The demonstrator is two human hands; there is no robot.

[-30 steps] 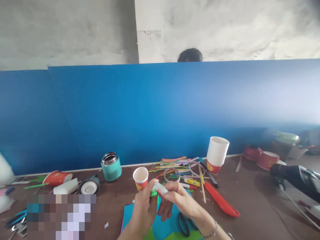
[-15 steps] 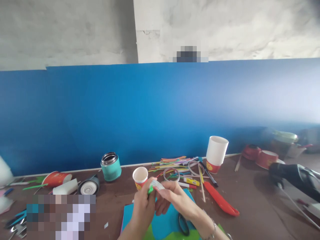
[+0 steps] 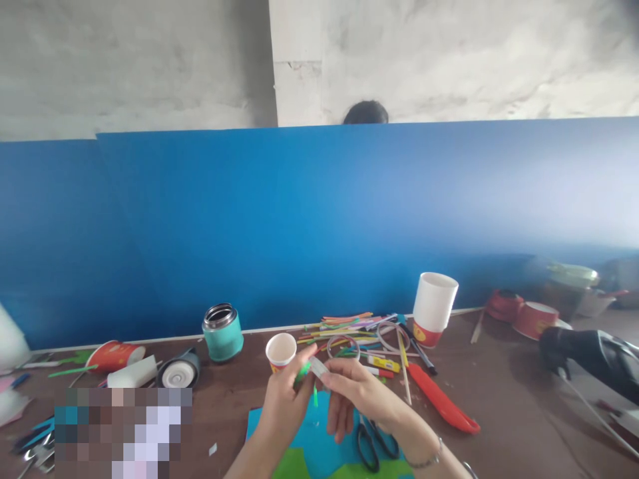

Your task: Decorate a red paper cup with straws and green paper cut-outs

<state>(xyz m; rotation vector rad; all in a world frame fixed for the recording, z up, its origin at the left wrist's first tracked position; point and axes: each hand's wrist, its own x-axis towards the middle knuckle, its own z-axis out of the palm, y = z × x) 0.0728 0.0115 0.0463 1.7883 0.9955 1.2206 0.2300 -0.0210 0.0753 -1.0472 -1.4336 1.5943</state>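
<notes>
My left hand (image 3: 287, 399) is closed around a slim bright green piece (image 3: 302, 374), whose end shows below the fingers; its exact kind is unclear. Between the thumb and fingers of my right hand (image 3: 357, 392) is a small whitish strip (image 3: 318, 367), which meets the green piece at my left fingertips. Under both hands lie sheets of blue paper (image 3: 319, 452) and green paper (image 3: 292, 464). Black-handled scissors (image 3: 367, 447) rest on the sheets below my right wrist. Just beyond my left hand stands a small paper cup (image 3: 280, 348).
Behind the cup spread colourful pipe cleaners (image 3: 344, 326), tape rolls (image 3: 342, 347) and a glue stick (image 3: 384, 364). A tall white cup (image 3: 434, 306), red tool (image 3: 442, 399) and black hair dryer (image 3: 584, 352) are right; a teal jar (image 3: 222, 336) is left. A blue partition (image 3: 200, 219) closes the back.
My hands have shifted slightly, with the right fingers lower and the left index finger raised. More of the scissors and a hanging green end now show.
</notes>
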